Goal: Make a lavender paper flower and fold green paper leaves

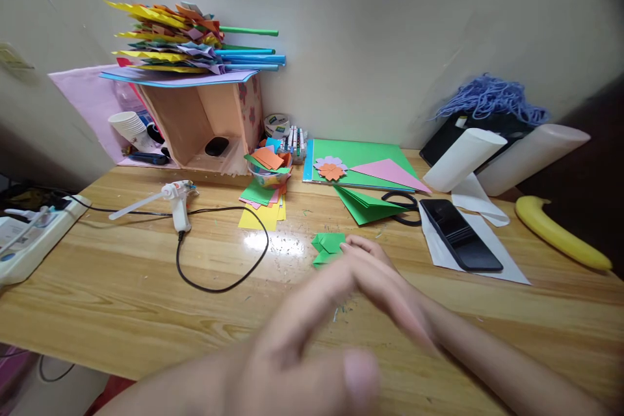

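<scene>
Close to the camera, my left hand [302, 344] is raised and blurred, its thumb apart from its bent fingers and nothing between them. It passes in front of my right hand [373, 252], hiding much of it. The fingertips of my right hand are at the right edge of a small folded green paper [326, 244], which has a notched left side. Behind it lie a larger folded green sheet [363, 206] and black-handled scissors [407, 216], whose blades are hidden under that sheet.
A glue gun [179, 208] and its looping black cord are on the left. Further back stand an open box [195, 117] topped with paper flowers, and a bowl [270, 175] of paper pieces. To the right lie a phone [461, 234], paper rolls [465, 159] and a banana [560, 231].
</scene>
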### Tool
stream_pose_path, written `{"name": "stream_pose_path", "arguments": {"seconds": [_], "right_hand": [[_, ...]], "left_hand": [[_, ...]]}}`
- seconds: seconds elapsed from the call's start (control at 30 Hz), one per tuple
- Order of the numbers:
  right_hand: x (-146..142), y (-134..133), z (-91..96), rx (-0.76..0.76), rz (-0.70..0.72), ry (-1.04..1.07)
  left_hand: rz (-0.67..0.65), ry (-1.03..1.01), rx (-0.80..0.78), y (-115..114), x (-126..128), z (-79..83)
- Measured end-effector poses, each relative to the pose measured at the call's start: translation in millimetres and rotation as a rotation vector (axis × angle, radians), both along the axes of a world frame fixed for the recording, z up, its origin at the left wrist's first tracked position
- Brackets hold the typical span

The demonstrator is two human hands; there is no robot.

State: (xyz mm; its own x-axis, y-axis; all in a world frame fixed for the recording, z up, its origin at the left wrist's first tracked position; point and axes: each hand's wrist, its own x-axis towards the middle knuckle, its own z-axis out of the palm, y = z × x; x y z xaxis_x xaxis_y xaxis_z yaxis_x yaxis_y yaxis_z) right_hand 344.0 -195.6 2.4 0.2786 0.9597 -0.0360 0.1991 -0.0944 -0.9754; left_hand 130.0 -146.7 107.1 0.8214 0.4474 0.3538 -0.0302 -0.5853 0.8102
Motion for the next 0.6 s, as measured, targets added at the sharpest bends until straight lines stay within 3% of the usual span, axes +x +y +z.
{"name": "stream_pose_path", "arguments": {"seconds": [0.13, 0.2, 0.3, 0.4, 0.6], "right_hand": [[-4, 2, 7.4, 0.021, 0.029, 0.011], [-7, 4, 11.4, 0.016, 0.061, 0.036], [-15, 8, 18.0, 0.011, 0.101, 0.048], [-26, 17, 25.1, -0.003, 0.133, 0.039], [-63, 49, 30.1, -0.003, 0.284, 0.013]], "left_hand": [[0.154, 0.08, 0.122, 42, 30, -22.7], [0.113, 0.113, 0.175, 53, 31, -39.2], [0.058, 0.141, 0.162, 57, 20, -51.9], [0.074, 0.142, 0.105, 56, 4, -51.0], [0.264, 0.072, 0.055, 62, -34, -57.7]]}}
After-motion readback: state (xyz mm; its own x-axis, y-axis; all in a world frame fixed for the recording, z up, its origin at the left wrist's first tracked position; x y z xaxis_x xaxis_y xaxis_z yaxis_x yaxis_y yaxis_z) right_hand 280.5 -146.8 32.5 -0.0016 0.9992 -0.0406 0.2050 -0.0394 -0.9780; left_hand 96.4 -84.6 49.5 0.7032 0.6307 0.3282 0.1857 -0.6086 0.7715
